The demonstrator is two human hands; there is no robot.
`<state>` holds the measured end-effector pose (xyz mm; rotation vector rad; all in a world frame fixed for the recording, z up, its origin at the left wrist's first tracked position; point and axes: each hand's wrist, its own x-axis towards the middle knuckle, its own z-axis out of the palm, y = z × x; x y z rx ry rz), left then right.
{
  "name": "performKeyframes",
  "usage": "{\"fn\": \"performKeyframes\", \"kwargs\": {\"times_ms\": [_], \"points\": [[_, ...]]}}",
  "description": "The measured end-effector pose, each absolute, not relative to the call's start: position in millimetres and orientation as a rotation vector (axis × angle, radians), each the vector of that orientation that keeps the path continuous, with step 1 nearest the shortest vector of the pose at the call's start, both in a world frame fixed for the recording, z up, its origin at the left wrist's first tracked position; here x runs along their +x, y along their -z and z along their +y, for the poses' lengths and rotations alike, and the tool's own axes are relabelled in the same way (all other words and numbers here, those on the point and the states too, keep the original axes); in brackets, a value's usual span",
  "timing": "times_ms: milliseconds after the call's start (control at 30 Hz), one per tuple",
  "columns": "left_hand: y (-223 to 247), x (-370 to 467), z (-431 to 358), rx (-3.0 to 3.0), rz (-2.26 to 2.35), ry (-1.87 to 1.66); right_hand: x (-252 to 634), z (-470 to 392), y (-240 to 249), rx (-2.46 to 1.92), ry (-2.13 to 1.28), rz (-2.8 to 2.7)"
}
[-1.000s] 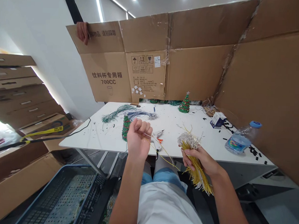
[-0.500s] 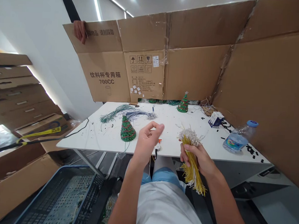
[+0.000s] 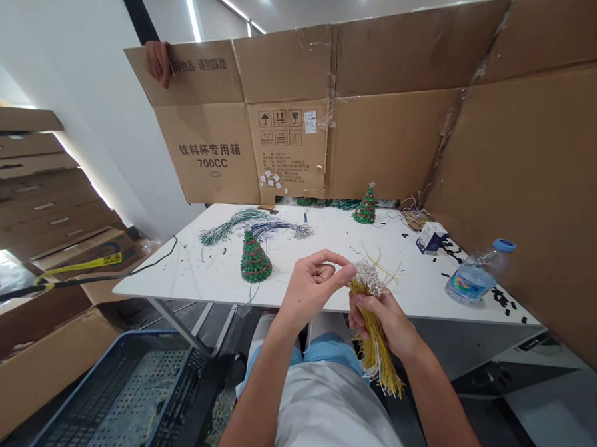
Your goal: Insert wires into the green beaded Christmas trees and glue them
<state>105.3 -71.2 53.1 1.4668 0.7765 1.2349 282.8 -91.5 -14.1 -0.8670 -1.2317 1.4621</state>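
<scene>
My right hand (image 3: 381, 318) is wrapped round a bundle of thin yellow wires (image 3: 381, 358) with white tips (image 3: 367, 277) massed at its upper end. The bundle slants over the table's front edge, its yellow tails hanging towards my lap. Against the left side of the white tips, my left hand (image 3: 318, 281) has thumb and forefinger brought together in a pinch, the other fingers curled. Which strand lies in that pinch is too small to make out. A few loose yellow strands (image 3: 376, 259) show just beyond the tips.
On the white table (image 3: 176, 270) stand two small green trees, one near (image 3: 255, 260) and one far (image 3: 366, 206). Green wires (image 3: 231, 225) and blue wires (image 3: 278, 229) lie behind. A water bottle (image 3: 476, 276) and small box (image 3: 432, 237) are right. Another person's hand (image 3: 157, 63) grips the cardboard wall (image 3: 291, 70).
My left hand has moved right, from apart to the white tips of the bundle. My right hand has shifted slightly left with the bundle.
</scene>
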Motion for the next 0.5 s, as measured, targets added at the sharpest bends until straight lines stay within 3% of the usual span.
{"fn": "performKeyframes", "kwargs": {"times_ms": [333,500], "points": [[-54.8,101.9,-72.8,1.459,0.78,-1.169,283.6,-89.8,18.5,-0.83,-1.497,-1.2],[-49.1,106.8,-69.5,1.394,0.765,-1.32,284.1,-90.2,18.8,-0.818,-1.521,-1.207]]}}
